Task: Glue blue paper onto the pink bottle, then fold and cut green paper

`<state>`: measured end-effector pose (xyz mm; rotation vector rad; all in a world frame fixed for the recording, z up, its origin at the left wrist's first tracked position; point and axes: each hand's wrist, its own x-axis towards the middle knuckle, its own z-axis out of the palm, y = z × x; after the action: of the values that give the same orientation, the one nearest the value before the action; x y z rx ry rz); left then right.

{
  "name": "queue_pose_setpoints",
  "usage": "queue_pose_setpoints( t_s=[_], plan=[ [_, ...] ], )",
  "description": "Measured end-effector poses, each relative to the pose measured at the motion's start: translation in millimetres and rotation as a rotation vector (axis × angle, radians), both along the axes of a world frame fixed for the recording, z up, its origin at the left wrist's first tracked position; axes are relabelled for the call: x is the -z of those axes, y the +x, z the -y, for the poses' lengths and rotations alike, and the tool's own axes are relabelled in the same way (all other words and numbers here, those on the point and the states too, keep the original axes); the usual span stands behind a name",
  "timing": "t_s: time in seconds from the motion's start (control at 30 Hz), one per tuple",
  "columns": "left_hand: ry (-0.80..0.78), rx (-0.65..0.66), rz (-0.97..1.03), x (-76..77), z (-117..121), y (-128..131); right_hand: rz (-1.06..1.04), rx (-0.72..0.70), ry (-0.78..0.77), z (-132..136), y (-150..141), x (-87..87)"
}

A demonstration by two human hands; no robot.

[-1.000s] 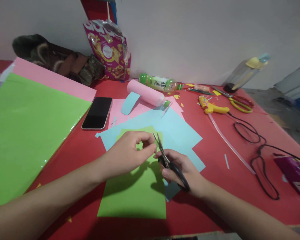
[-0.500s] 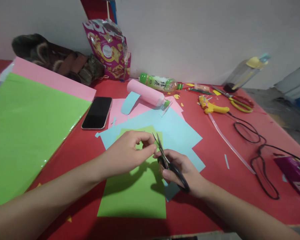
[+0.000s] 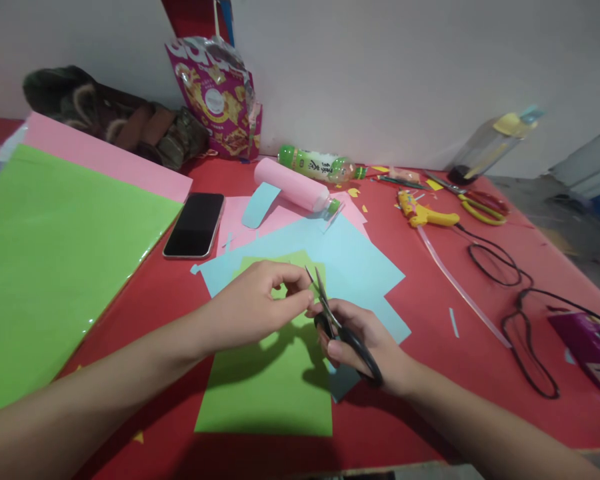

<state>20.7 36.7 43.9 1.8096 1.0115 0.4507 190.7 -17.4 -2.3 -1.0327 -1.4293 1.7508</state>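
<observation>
My right hand [image 3: 363, 333] grips a pair of scissors [image 3: 324, 300] with black handles, its slim metal blades pointing up and a little apart. Close to the blades, my left hand [image 3: 265, 303] has thumb and fingers bent together in a pinch. Whatever lies between those fingertips is hidden or too small to make out. Below both hands a green paper sheet [image 3: 270, 400] lies flat, partly over a light blue paper sheet [image 3: 365, 260]. Beyond them rests a bottle wrapped in pink paper [image 3: 293, 187], with a blue paper strip [image 3: 261, 207] against it.
A phone [image 3: 195, 225] and large green paper [image 3: 70, 267] lie left. Behind stand a purple snack bag [image 3: 217, 100] and a lying green-labelled bottle [image 3: 320, 165]. A yellow glue gun [image 3: 425, 212], its black cord [image 3: 510, 280], red-and-yellow pliers [image 3: 485, 205] and a purple box [image 3: 587, 350] occupy the right.
Both hands stay almost in the same place. The scissors have opened very slightly in my right hand.
</observation>
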Motion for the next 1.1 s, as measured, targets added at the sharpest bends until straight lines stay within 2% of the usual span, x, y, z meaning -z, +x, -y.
queue_pose_setpoints(
  t_s=[0.37, 1.1],
  plan=[
    [0.029, 0.018, -0.033, -0.3, -1.9, -1.9, 0.040, 0.007, 0.006, -0.4, -0.5, -0.8],
    [0.008, 0.019, -0.170, 0.7, -5.4, -4.8, 0.074, 0.053, -0.109, -2.9, -4.0, 0.9]
  ],
)
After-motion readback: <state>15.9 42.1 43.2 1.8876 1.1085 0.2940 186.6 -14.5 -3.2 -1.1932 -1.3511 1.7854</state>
